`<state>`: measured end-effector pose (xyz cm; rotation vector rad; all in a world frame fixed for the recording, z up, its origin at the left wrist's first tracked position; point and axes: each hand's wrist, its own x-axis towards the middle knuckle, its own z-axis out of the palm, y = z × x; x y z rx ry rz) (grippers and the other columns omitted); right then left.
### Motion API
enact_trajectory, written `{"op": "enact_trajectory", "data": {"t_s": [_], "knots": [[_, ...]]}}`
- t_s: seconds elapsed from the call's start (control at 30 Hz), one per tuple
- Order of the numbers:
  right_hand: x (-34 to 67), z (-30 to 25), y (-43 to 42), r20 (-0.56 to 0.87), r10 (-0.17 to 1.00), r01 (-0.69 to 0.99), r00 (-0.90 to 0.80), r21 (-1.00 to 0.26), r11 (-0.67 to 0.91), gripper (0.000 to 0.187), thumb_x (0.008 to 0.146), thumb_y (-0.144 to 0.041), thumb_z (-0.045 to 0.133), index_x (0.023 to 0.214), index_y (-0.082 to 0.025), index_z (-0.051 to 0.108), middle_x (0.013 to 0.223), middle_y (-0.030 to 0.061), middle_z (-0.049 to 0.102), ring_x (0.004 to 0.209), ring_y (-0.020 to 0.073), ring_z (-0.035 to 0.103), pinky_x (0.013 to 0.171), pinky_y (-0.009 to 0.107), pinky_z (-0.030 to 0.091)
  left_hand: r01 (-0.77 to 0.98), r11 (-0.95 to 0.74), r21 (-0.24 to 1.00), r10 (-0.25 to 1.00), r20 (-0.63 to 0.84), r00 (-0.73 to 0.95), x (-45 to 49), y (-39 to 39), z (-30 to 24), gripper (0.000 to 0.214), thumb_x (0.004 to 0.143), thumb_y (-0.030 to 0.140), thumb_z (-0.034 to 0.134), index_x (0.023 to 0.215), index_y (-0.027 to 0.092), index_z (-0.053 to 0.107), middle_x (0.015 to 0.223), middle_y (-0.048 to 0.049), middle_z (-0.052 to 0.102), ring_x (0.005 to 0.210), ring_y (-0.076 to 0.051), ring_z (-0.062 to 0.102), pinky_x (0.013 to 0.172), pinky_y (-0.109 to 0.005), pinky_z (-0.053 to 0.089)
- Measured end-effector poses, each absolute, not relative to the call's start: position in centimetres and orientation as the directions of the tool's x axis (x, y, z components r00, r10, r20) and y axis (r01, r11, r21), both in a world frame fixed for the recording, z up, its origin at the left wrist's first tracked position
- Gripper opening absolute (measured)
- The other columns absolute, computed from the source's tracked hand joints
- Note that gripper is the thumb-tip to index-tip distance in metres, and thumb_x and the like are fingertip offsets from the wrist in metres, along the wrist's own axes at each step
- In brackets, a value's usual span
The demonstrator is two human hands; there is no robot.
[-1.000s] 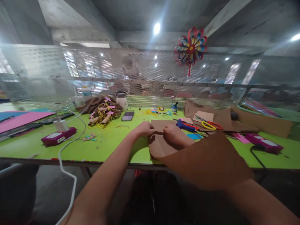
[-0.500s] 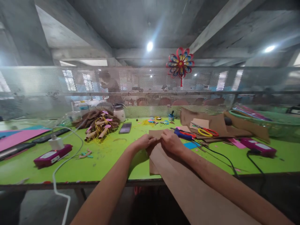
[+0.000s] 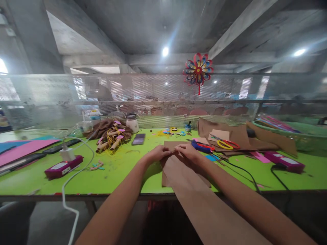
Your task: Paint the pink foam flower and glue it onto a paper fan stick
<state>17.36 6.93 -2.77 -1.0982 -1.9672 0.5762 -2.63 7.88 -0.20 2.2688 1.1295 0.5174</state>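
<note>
A long strip of brown paper point(image 3: 195, 192) runs from the table down toward me, between my forearms. At its far end my left hand point(image 3: 159, 153) pinches the edge with closed fingers. Close beside it, my right hand point(image 3: 187, 152) also has its fingertips on that edge, closed on the paper. The edge between the fingertips looks narrowly folded or rolled, though the fingers partly hide it. Under the strip lies another flat brown sheet point(image 3: 167, 182). Just right of my right hand is a blue-handled tool point(image 3: 200, 146) with a black cord.
Yellow-and-red scissors point(image 3: 226, 144) lie on brown sheets point(image 3: 258, 144) at the right. Purple power strips point(image 3: 62, 167) sit on both sides. Back left are a brown bundle with paper rolls point(image 3: 108, 139) and a jar point(image 3: 132, 123). A green basket point(image 3: 306, 141) stands far right. A perforated screen point(image 3: 158, 88) closes off the back.
My right hand's fingers have shifted from a tight curl to a more stretched pinch at the paper edge. My left hand stays put. The view has turned slightly left; a person behind the screen has moved left.
</note>
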Motion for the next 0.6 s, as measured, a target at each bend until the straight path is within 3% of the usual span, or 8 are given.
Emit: {"op": "enact_trajectory", "data": {"t_s": [0.1, 0.2, 0.47, 0.6], "knots": [[17.3, -2.8, 6.7, 0.288, 0.926, 0.314, -0.243, -0.88, 0.356, 0.036, 0.075, -0.049, 0.053, 0.067, -0.015, 0.058, 0.05, -0.0025, 0.047, 0.045, 0.0094, 0.039, 0.042, 0.021, 0.027, 0.549, -0.496, 0.673, 0.813, 0.137, 0.566, -2.6, 7.9, -0.2, 0.045, 0.074, 0.056, 0.052, 0.077, 0.012, 0.06, 0.065, 0.0016, 0.051, 0.06, -0.01, 0.042, 0.056, -0.022, 0.031], [17.2, -2.6, 6.3, 0.27, 0.937, 0.211, -0.222, -0.925, 0.317, 0.036, 0.067, -0.051, 0.061, 0.064, -0.015, 0.057, 0.046, -0.0052, 0.041, 0.043, 0.0076, 0.033, 0.041, 0.022, 0.022, 0.505, -0.496, 0.707, 0.808, 0.164, 0.565, -2.4, 7.6, 0.0, 0.047, 0.071, 0.058, 0.054, 0.076, 0.012, 0.06, 0.065, 0.0018, 0.051, 0.059, -0.01, 0.042, 0.055, -0.022, 0.03], [17.1, -1.2, 5.4, 0.322, 0.941, 0.087, -0.101, -0.94, 0.331, 0.037, 0.056, -0.048, 0.069, 0.063, -0.013, 0.061, 0.054, -0.0023, 0.051, 0.053, 0.0093, 0.04, 0.052, 0.024, 0.031, 0.415, -0.394, 0.82, 0.823, 0.113, 0.557, -2.5, 7.1, 0.3, 0.044, 0.076, 0.055, 0.048, 0.071, 0.012, 0.059, 0.065, -0.0004, 0.052, 0.061, -0.012, 0.042, 0.057, -0.024, 0.031], [17.4, -1.1, 5.4, 0.307, 0.947, 0.048, -0.099, -0.949, 0.313, 0.036, 0.055, -0.047, 0.07, 0.064, -0.013, 0.062, 0.057, -0.0009, 0.055, 0.056, 0.0109, 0.044, 0.055, 0.025, 0.034, 0.507, -0.45, 0.735, 0.831, 0.138, 0.538, -2.7, 7.2, 0.5, 0.043, 0.076, 0.053, 0.048, 0.062, 0.014, 0.055, 0.057, 0.0016, 0.045, 0.056, -0.011, 0.036, 0.054, -0.024, 0.026]]}}
